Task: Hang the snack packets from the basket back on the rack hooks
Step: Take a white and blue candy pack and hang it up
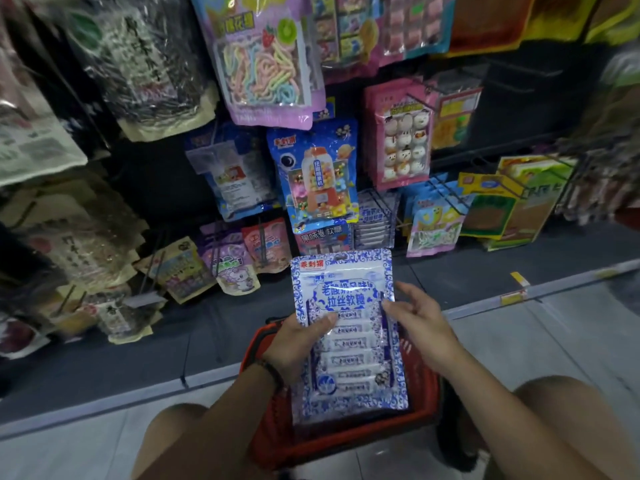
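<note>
Blue-and-white packet (346, 296) held upright, face toward the camera, over the red basket (420, 386). Left hand (298, 344) grips it at its 9 o'clock edge: thumb flat across the front, other fingers hidden behind. Right hand (419, 327) at 3 o'clock, fingers loosely spread, tips at the packet's edge, not curled round it. At 12 o'clock, the rack: a stack of matching packets (375, 216) on a hook, a gumball-print packet (318, 174) just left of it.

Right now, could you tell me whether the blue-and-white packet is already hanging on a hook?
No, the left hand grips the blue-and-white packet in the air above the red basket.
</note>
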### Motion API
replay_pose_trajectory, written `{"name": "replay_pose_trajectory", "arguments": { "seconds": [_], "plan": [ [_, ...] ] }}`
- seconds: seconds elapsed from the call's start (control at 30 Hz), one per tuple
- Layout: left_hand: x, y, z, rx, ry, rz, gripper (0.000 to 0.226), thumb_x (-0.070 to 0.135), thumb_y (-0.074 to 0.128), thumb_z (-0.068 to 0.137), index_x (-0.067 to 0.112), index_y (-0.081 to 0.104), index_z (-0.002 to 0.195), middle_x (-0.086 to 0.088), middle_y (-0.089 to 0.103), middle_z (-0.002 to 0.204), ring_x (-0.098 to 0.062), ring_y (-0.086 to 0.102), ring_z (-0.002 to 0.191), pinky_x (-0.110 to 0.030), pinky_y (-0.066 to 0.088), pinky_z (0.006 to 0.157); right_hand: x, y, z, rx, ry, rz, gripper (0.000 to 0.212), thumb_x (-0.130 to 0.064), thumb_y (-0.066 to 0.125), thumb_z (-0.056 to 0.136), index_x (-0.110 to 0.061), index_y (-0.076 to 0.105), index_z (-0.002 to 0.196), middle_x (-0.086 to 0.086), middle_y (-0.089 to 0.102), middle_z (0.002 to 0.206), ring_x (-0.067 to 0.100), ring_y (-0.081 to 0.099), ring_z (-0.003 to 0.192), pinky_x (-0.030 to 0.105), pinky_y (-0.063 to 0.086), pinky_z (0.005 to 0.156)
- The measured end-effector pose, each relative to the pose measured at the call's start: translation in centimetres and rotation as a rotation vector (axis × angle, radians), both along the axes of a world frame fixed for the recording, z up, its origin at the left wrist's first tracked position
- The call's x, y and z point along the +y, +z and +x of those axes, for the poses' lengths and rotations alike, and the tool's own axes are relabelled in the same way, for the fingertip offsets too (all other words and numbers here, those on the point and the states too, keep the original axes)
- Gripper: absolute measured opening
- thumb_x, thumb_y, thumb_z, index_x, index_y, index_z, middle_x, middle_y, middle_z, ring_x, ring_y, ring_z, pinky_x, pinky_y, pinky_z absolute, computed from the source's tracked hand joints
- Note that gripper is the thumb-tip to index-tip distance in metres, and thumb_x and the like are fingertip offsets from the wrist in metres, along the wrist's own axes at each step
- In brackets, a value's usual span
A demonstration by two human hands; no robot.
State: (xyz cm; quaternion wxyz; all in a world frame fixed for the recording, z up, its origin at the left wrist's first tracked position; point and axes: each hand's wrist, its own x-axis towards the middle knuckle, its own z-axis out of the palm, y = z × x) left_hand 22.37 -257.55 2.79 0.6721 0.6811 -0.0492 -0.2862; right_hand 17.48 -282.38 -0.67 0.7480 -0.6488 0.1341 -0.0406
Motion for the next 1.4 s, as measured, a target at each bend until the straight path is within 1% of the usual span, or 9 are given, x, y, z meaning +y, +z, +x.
{"name": "replay_pose_trajectory", "arguments": {
  "seconds": [0.1,0.33,0.53,0.67,0.87,0.93,1.13,1.23,1.4],
  "plan": [
    [-3.2,0.2,0.6,-0.033,-0.001,-0.038,0.041,0.018,0.073,0.100,0.021,0.066,0.140,0.001,0.078,0.129,-0.018,0.075,0.119,-0.030,0.063,0.092,-1.9,1.3,0.5,-0.075,-0.038,-0.010,0.040,-0.017,0.079,0.091,-0.013,0.069,0.129,0.015,0.082,0.111,0.039,0.077,0.108,0.052,0.060,0.099],
    [-10.3,0.8,4.5,-0.224,0.111,0.041,0.048,0.039,0.076,0.097,0.019,0.066,0.139,-0.006,0.075,0.131,-0.025,0.072,0.120,-0.047,0.059,0.105,-7.7,2.1,3.4,-0.162,-0.221,-0.135,0.003,-0.004,0.073,0.098,-0.004,0.071,0.099,0.024,0.075,0.088,0.024,0.068,0.080,0.036,0.052,0.074],
    [-16.4,-0.6,8.5,-0.387,0.233,0.232,0.050,0.043,0.079,0.094,0.003,0.053,0.079,-0.001,0.052,0.072,-0.012,0.049,0.063,-0.032,0.044,0.072,-12.3,1.6,7.3,-0.161,-0.396,-0.252,0.029,-0.006,0.080,0.094,-0.003,0.056,0.077,0.002,0.049,0.061,0.008,0.045,0.062,0.029,0.038,0.063],
    [-19.6,-2.6,11.1,-0.516,0.277,0.461,0.015,0.040,0.078,0.096,0.040,0.071,0.083,0.005,0.066,0.095,-0.025,0.067,0.099,-0.046,0.052,0.096,-15.6,-1.3,10.3,-0.054,-0.385,-0.381,0.036,-0.010,0.082,0.091,-0.019,0.056,0.069,-0.010,0.057,0.059,0.005,0.050,0.058,0.033,0.045,0.064],
    [-21.9,-7.9,14.7,-0.202,0.340,0.248,0.024,0.002,0.080,0.094,0.026,0.082,0.095,-0.001,0.075,0.095,-0.026,0.069,0.098,-0.045,0.060,0.103,-16.7,-6.6,13.0,0.048,-0.301,-0.238,0.019,-0.014,0.081,0.094,-0.015,0.067,0.081,0.016,0.067,0.073,0.023,0.064,0.069,0.048,0.055,0.071],
    [-22.7,-9.0,15.6,-0.124,0.363,0.250,0.013,0.010,0.085,0.091,0.016,0.073,0.095,-0.001,0.071,0.080,-0.021,0.068,0.083,-0.028,0.064,0.083,-16.5,-7.7,14.2,0.066,-0.290,-0.186,0.021,-0.029,0.080,0.096,-0.013,0.068,0.089,0.023,0.066,0.078,0.023,0.062,0.071,0.049,0.055,0.070],
    [-24.1,-11.1,18.2,-0.013,0.419,0.246,0.050,0.048,0.076,0.095,0.013,0.041,0.090,-0.019,0.049,0.079,-0.027,0.044,0.067,-0.036,0.047,0.054,-16.6,-8.9,18.1,0.155,-0.280,-0.273,0.036,-0.067,0.069,0.091,-0.034,0.056,0.084,-0.006,0.061,0.074,0.030,0.065,0.073,0.049,0.057,0.075],
    [-24.2,-11.3,19.2,0.007,0.475,0.269,0.050,0.047,0.078,0.094,0.013,0.041,0.089,-0.019,0.050,0.077,-0.027,0.048,0.062,-0.029,0.050,0.047,-16.4,-8.7,19.7,0.162,-0.257,-0.219,0.080,-0.093,0.065,0.072,-0.032,0.064,0.123,-0.005,0.066,0.100,0.024,0.064,0.093,0.059,0.059,0.093],
    [-24.1,-11.9,20.1,0.103,0.469,0.242,0.058,0.055,0.082,0.088,0.015,0.041,0.095,-0.020,0.057,0.077,-0.028,0.052,0.067,-0.044,0.056,0.063,-15.6,-7.4,20.3,0.235,-0.299,-0.236,0.075,-0.050,0.071,0.098,-0.016,0.046,0.160,0.007,0.055,0.158,0.023,0.051,0.146,0.046,0.042,0.122]
  ]
}}
